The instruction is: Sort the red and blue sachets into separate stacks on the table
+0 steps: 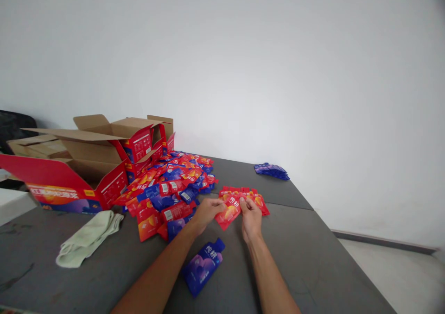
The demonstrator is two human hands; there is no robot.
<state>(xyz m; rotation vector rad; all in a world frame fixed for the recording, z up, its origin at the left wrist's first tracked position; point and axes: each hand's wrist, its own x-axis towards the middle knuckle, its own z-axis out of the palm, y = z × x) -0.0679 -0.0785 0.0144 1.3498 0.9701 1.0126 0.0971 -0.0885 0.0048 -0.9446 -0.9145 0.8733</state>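
Between my two hands is a red pouch [228, 211] with an orange fruit print, held just above the table. My left hand [207, 212] pinches its left edge, and my right hand [251, 216] grips its upper right side. Right behind it lies a row of red pouches [262, 204], partly hidden by my right hand and the held pouch. A single blue pouch [203, 266] lies flat between my forearms, its spout end pointing away to the right. Left of my left hand spreads a large mixed pile of red and blue pouches [174, 186].
Open red cartons [111, 191] with brown insides stand along the left, behind and beside the pile. A folded pale green cloth [88, 240] lies at the front left. Blue pouches [271, 171] are stacked near the far right edge of the dark table [313, 263], close to the wall.
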